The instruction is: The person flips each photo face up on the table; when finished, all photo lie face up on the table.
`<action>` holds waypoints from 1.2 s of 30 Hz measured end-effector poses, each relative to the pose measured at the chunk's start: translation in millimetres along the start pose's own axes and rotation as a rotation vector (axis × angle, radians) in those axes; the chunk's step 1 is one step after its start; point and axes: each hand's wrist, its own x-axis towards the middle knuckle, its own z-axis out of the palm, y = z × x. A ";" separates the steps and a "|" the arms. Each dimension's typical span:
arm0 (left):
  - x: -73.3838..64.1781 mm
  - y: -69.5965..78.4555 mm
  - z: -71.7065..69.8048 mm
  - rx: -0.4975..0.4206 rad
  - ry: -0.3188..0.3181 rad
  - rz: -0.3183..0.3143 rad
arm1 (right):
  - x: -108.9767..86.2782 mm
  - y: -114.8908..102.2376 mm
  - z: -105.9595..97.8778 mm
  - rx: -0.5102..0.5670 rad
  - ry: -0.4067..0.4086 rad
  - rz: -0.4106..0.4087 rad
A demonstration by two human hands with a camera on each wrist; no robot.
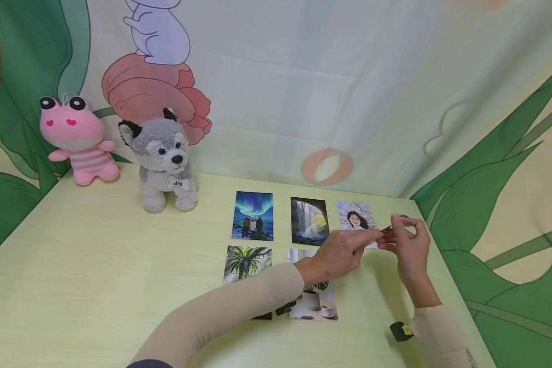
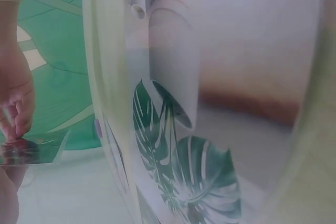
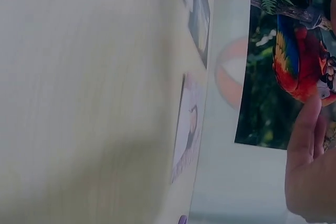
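Note:
A parrot photo card (image 3: 294, 56) is held up above the table, almost edge-on in the head view. My right hand (image 1: 409, 250) pinches it, fingertips on the picture by the red bird in the right wrist view. My left hand (image 1: 342, 253) reaches across and grips the card's other side, its fingertips near the right hand's. Behind the hands lies a photo of a person under blossoms (image 1: 355, 215), partly covered. Under the left forearm is a potted-plant photo (image 1: 312, 301), and a palm-like plant photo (image 1: 248, 260) is partly hidden by the sleeve.
An aurora photo (image 1: 253, 215) and a waterfall photo (image 1: 309, 221) lie in the back row. A grey toy dog (image 1: 167, 163) and a pink striped plush toy (image 1: 80, 140) sit at the back left. A small purple thing (image 1: 404, 220) shows behind the right hand. A patterned curtain (image 1: 257, 102) backs the table.

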 end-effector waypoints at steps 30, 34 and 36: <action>13.1 -0.7 -13.8 -0.183 0.222 -0.256 | -11.8 26.5 -2.8 0.022 -0.364 0.180; 14.8 0.2 -14.4 -0.219 0.277 -0.292 | -16.2 25.7 3.0 0.102 -0.333 0.170; 15.7 0.7 -14.5 -0.226 0.299 -0.308 | -17.0 25.0 5.7 0.137 -0.316 0.153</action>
